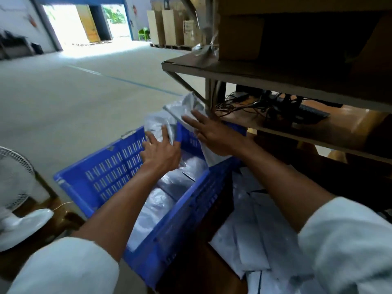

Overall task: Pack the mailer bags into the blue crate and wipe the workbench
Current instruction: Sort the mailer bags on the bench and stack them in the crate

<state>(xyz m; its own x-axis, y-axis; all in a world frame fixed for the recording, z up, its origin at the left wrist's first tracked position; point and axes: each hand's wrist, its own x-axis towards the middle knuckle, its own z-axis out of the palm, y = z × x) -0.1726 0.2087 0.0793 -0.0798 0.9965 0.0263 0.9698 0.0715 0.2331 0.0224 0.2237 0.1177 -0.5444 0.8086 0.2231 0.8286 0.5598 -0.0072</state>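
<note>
A blue perforated plastic crate sits in the middle of the view, its long side running from near right to far left. At its far end a crumpled grey plastic mailer bag hangs over the far rim, partly inside the crate and partly above it. The left hand reaches into the crate's far end and grips the lower left fold of this bag, with the thumb laid on the plastic and the fingers bent near the slotted left wall. The right hand lies on the same bag from the right, palm down, with straight, spread fingers pressing on it over the crate's far right corner.

More grey mailer bags lie flat on the crate's bottom. Just right of the crate, a loose pile of pale flat mailer bags rests on a brown surface.

Far right stands a brown shelf rack holding a cardboard box; black cables lie on its lower board. A white fan stands near left on the grey floor.
</note>
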